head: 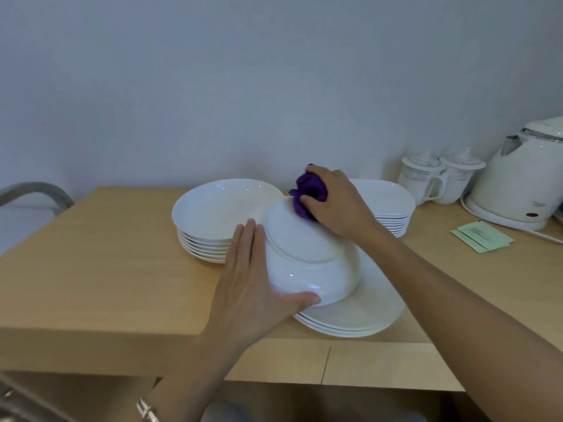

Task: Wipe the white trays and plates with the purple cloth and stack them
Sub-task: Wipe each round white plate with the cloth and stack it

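Right fingers point(328, 175) press crumpled purple cloth point(309, 187) onto glossy upturned plate point(304, 242).

Right hand point(333, 202) presses purple cloth point(307, 191) on upturned plate point(307, 257), left hand point(253, 275) steadying.

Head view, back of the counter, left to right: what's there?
Stack of round white plates, crumpled purple cloth, stack of white rectangular trays, two white lidded mugs, white electric kettle.
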`<state>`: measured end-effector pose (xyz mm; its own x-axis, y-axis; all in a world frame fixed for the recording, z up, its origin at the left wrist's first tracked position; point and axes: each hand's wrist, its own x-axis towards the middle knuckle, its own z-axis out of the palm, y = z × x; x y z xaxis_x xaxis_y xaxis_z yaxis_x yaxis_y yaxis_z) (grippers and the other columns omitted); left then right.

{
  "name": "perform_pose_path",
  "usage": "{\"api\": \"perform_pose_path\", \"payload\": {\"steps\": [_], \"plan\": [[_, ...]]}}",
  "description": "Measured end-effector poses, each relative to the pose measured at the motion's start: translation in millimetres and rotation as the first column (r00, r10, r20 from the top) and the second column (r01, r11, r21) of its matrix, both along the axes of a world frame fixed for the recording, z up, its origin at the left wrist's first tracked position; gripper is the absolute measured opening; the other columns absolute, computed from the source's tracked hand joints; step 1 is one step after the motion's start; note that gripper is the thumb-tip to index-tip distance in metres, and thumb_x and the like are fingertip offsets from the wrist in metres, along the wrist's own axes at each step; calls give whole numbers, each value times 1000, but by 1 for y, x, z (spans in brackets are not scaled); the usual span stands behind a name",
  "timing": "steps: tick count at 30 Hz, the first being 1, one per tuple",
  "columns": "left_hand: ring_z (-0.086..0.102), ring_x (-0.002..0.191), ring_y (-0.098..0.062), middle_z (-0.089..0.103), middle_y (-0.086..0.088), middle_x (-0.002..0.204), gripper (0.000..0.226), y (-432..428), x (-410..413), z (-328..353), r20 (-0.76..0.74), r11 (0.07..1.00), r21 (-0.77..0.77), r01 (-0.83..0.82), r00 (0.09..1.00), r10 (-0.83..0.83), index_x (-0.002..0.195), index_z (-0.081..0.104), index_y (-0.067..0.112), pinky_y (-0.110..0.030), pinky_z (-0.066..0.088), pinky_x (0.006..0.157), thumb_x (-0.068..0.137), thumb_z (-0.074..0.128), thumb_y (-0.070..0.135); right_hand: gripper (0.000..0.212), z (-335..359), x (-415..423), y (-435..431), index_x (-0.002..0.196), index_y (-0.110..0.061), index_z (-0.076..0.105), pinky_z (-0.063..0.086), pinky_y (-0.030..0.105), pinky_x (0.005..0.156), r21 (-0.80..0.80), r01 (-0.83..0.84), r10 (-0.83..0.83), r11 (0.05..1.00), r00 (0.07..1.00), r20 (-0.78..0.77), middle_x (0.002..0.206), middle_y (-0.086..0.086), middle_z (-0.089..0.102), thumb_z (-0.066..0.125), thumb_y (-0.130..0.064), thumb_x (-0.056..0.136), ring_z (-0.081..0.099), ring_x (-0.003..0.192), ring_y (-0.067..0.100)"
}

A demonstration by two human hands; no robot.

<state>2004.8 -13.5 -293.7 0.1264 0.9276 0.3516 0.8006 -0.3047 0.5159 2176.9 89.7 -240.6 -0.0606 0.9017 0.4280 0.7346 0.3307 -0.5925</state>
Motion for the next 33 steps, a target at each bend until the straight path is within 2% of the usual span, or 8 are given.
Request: {"api": "perform_pose_path", "payload": {"steps": [4,7,10,15,18,23,27,33], "plan": [[-16,143,-3,-14,14,157,133,0,0,0,-18,1000,20,2,1000,-1,151,-6,21,-18,-2,112,55,73,69,42,-13,37,-41,122,-30,55,43,19,80,-90,39,-48,995,995,-90,111,-4,55,67,-25,82,54,102,15],[-14,143,-3,-11,13,157,134,1,-1,-2,-14,1000,17,10,1000,-10,151,-5,21,-18,-2,111,54,73,69,42,-22,31,-76,119,-28,58,34,3,85,-7,-24,23,1000,997,-72,110,-5,53,70,-21,79,50,102,8],[-11,143,-1,-6,13,158,133,1,1,-2,19,1000,13,12,1000,-12,151,-1,21,-17,0,112,52,76,66,45,-16,3,-92,119,-23,60,36,10,91,61,-214,216,975,976,-24,111,-4,60,67,-24,74,53,103,9],[22,141,-12,23,14,147,128,1,3,0,103,1000,21,-1,995,-1,147,17,25,-38,38,109,41,76,66,39,12,-55,-50,121,-15,59,37,11,84,52,-296,299,954,949,-95,113,1,62,65,-13,82,52,102,9],[3,145,-5,5,20,154,130,-1,2,1,87,1000,0,16,996,-16,149,6,27,-33,25,117,46,75,66,37,27,-71,-5,119,-20,59,45,23,85,-64,-264,263,962,965,-24,111,-1,62,62,-19,83,56,100,14],[-20,138,7,-18,25,152,134,0,2,-2,63,999,-37,-3,998,6,148,-11,29,-18,4,113,52,73,69,23,34,-48,42,106,-22,66,41,23,76,-236,-103,114,966,993,33,109,-3,63,58,-24,84,56,99,16],[-18,140,4,-16,19,155,134,0,1,-2,28,1000,-16,-2,1000,2,149,-10,26,-19,1,112,53,73,71,12,18,7,34,94,-28,65,44,25,78,-244,-28,-10,969,988,-154,101,-4,66,59,-24,85,61,99,19],[-13,144,-3,-10,13,158,133,1,1,-1,21,1000,-20,-10,1000,11,151,-3,21,-21,1,113,53,75,68,26,-15,46,-39,110,-30,55,46,18,81,-192,19,-82,981,941,-327,105,-14,61,63,-24,86,59,100,9]]}}
